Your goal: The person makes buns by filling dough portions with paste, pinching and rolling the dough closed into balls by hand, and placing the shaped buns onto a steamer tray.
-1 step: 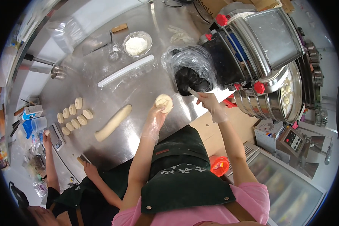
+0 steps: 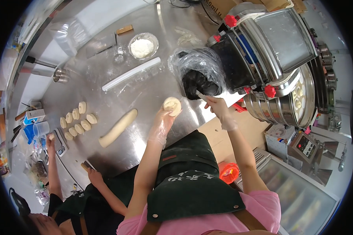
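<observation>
With the left hand (image 2: 164, 120) gloved in clear plastic and half curled, cradled a pale dough round (image 2: 171, 104) above the counter (image 2: 145, 94), near its front edge, hollowed face upward. With the right hand (image 2: 217, 107), also gloved and closed in a pinch, gripped a narrow, pale spatula (image 2: 201, 95), far end at the black mass (image 2: 200, 80) heaped inside clear plastic (image 2: 180, 62). Could not tell how much, if any, was loaded on that end. Found no black in the visible hollow, so judged the dough round shaped but not yet filled. Judged the wider work only partway along: already had dough divided into two rows of cut pieces (image 2: 91, 118) at left, beyond an uncut dough log (image 2: 118, 128). Counted that log and those pieces as remaining. Noted light rounds (image 2: 298, 96) set in the steamer (image 2: 274, 109) at right, without being able to tell whether finished.
</observation>
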A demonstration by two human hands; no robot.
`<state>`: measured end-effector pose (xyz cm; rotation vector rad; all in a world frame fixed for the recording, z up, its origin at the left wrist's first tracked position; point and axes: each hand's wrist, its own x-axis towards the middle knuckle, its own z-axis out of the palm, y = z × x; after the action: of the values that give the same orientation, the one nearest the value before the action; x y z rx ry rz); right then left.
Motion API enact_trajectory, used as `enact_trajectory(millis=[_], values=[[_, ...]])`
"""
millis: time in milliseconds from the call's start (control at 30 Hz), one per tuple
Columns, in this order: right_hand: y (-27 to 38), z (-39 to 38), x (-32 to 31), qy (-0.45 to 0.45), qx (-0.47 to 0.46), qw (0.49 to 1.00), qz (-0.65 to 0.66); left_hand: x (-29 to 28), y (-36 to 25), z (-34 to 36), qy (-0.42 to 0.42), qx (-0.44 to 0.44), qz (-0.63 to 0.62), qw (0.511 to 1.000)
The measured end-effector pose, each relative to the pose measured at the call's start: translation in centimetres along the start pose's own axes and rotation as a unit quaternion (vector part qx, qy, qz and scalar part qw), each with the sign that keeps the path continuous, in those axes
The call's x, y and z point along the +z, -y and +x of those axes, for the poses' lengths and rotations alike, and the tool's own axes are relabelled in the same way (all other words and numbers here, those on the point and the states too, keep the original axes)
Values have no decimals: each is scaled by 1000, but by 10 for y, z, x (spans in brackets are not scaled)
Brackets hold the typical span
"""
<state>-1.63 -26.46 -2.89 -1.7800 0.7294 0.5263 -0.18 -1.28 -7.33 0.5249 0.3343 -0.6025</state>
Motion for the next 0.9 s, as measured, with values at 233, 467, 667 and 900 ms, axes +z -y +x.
enact_trajectory(millis=[233, 467, 667, 900], values=[[-13, -61, 40, -261, -400, 791, -383, 51, 2, 23, 51, -68, -118, 989], [-11, -73, 43, -220, -407, 812, -356, 57, 6, 24, 7, -20, 19, 1000], [-2, -83, 50, -132, -303, 942, -64, 59, 6, 21, 27, -1, -38, 999], [15, -97, 56, -102, -218, 970, -30, 65, 10, 19, -54, 75, 95, 991]])
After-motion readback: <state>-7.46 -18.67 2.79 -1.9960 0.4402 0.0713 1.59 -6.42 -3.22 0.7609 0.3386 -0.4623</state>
